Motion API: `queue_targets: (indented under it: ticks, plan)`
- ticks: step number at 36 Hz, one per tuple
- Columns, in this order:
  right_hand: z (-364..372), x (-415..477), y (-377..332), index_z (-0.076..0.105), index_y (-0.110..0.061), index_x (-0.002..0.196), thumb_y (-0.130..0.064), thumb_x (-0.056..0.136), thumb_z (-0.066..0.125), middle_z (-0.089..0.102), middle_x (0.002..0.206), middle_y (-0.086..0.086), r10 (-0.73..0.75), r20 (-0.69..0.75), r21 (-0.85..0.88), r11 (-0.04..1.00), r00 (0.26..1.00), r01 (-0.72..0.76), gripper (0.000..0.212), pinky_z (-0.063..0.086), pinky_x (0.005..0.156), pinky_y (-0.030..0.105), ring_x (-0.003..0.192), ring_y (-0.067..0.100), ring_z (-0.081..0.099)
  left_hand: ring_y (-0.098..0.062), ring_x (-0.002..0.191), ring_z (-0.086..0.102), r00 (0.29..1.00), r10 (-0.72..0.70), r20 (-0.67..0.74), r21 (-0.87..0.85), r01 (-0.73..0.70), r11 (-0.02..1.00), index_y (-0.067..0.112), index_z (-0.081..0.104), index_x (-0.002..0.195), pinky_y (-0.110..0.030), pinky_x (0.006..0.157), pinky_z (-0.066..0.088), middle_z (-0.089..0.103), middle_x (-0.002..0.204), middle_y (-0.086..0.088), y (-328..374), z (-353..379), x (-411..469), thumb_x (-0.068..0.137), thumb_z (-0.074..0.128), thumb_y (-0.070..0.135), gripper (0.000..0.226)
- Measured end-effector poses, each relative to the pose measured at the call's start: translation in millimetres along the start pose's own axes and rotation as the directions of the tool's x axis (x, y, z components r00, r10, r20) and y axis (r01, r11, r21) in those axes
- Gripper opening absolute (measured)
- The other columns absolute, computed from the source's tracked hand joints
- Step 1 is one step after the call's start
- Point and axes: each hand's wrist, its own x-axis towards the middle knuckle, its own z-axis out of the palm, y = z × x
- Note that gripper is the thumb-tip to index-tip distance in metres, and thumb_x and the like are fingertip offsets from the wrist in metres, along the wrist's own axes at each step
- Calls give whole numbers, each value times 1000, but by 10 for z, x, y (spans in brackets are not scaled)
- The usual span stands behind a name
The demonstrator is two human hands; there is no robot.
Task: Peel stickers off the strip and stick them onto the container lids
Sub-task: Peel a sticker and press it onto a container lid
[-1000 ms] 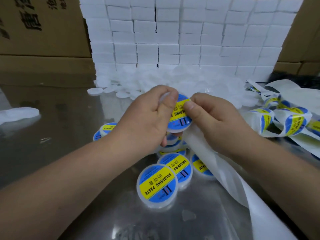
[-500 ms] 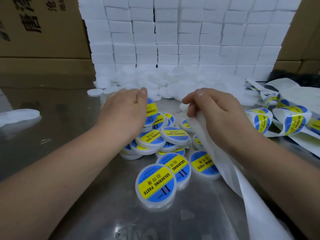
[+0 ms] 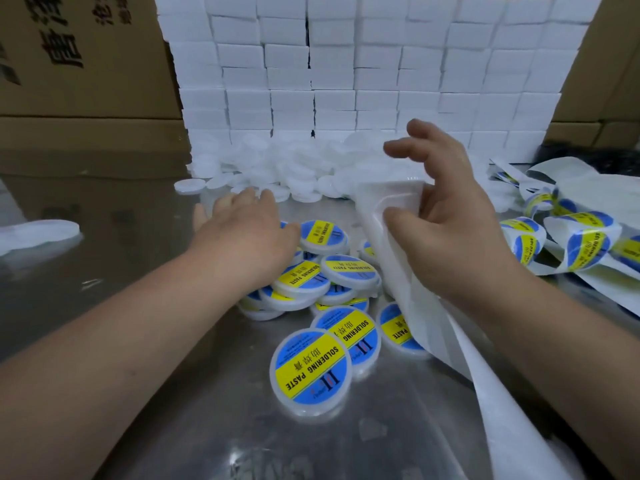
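Note:
A heap of round white lids with blue-and-yellow "SOLDERING PASTE" stickers [image 3: 313, 365] lies on the metal table in front of me. My left hand [image 3: 242, 233] stretches flat over the heap's far left side, fingers apart, reaching toward the pile of plain white lids [image 3: 294, 168]; it holds nothing that I can see. My right hand [image 3: 446, 216] grips the white backing strip [image 3: 391, 216] between thumb and palm, its fingers raised and spread. The strip hangs down to the lower right. More strip with stickers on it [image 3: 581, 242] coils at the right.
A wall of stacked white boxes [image 3: 363, 71] stands behind the plain lids. Cardboard cartons [image 3: 79, 64] stand at the back left and right. A flat white piece [image 3: 38, 230] lies at the left edge. The table [image 3: 114, 216] is shiny metal.
My left hand set the stickered lid down on the heap and moved forward toward the plain lids. My right hand lifted up and right with the strip, its fingers spreading.

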Motion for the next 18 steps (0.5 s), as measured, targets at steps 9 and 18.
queue_targets:
  ticks: [9, 18]
  plan:
    - [28, 6, -20, 34, -48, 117, -4, 71, 50, 37, 133, -22, -21, 46, 113, 993, 999, 15, 65, 44, 74, 30, 82, 23, 58, 12, 79, 56, 967, 179, -180, -843, -245, 479, 35, 61, 82, -2, 67, 39, 67, 75, 18, 199, -207, -305, 94, 44, 31, 20]
    - [6, -2, -48, 16, -60, 125, -6, 70, 54, 36, 137, -24, -1, 128, 194, 981, 992, -24, 86, 47, 57, 39, 65, 38, 52, -17, 113, 58, 942, 336, -8, -992, -49, 113, 26, 57, 116, -42, 110, 26, 72, 96, -10, 195, -220, -347, 87, 47, 40, 34]
